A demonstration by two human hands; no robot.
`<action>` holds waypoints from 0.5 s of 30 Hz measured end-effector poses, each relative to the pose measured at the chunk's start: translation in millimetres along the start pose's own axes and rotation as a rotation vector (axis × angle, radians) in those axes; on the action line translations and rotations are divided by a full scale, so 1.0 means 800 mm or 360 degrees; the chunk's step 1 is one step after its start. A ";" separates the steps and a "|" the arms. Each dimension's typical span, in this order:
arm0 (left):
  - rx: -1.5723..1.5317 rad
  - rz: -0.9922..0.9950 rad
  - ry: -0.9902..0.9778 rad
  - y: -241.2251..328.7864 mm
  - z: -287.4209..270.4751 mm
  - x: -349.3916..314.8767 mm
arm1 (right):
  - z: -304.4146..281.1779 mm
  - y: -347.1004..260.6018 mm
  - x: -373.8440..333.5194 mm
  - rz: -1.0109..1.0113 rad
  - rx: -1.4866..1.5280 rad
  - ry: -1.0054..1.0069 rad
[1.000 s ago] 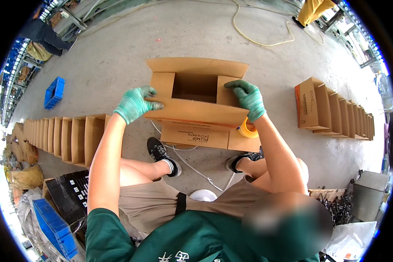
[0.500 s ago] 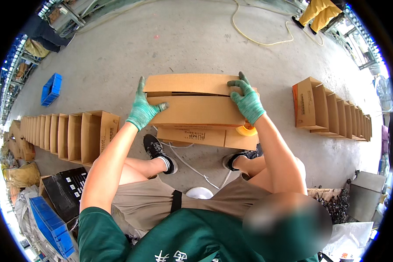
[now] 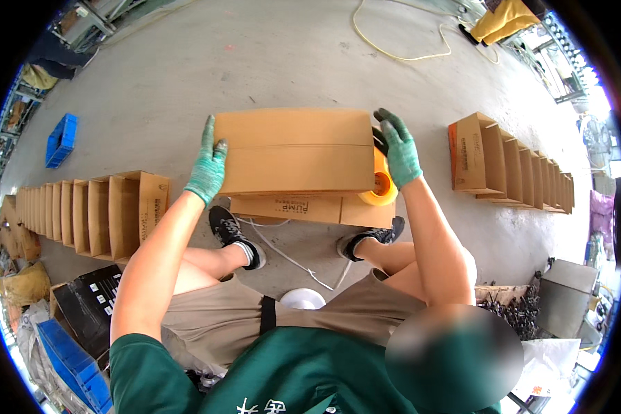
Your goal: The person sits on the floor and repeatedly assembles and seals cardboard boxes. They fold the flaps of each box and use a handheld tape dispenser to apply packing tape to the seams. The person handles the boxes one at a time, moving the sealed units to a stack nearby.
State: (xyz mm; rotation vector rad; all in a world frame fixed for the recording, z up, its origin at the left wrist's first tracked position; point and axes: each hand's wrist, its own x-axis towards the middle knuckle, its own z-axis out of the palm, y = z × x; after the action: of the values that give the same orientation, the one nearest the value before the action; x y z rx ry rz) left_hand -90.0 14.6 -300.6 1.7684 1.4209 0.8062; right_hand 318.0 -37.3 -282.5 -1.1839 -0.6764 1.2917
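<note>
On the grey concrete floor (image 3: pixel 290 76), a row of open brown cardboard boxes (image 3: pixel 83 215) stands to the left, and a second row of open brown cardboard boxes (image 3: pixel 507 165) to the right. A blue plastic crate (image 3: pixel 61 141) lies toward the floor's far left; a pale yellow hose (image 3: pixel 401 58) curves across its far right. A thin white cord (image 3: pixel 283 255) runs between two black shoes with white trim.

Nearer the middle, a printed brown cardboard piece (image 3: pixel 283 207) shows below the near edge of a rectangular brown cardboard box (image 3: pixel 293 153) with its top flaps folded together. An orange-yellow tape roll (image 3: pixel 381 188) crowds that box's right end, above the printed piece's right corner.

The green-gloved left hand (image 3: pixel 208 165) is opened out, its fingers lying along the box's left edge. The green-gloved right hand (image 3: pixel 401 153) is just beyond the right edge, its fingers bent around a dark part beside the tape roll; whether they grip it cannot be told.
</note>
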 end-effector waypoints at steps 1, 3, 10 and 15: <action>0.0038 0.0106 0.0021 -0.004 0.002 0.001 | -0.023 0.012 0.014 -0.0165 -0.0594 0.0230; 0.0014 0.0058 -0.0010 -0.003 0.000 0.000 | -0.043 0.005 0.004 -0.0114 -0.2103 0.0232; 0.0107 0.0105 0.0030 -0.010 0.003 0.004 | -0.059 0.154 -0.036 0.0198 -0.2981 -0.0569; 0.0153 0.0143 0.0038 -0.013 0.002 0.005 | -0.093 0.200 -0.020 -0.0079 -0.2702 -0.0297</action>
State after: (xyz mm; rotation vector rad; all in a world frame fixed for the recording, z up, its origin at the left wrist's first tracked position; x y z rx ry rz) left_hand -93.0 19.9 -310.1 1.9134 1.4251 0.8202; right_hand 324.5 -94.3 -450.4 -2.2838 -2.1009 0.5538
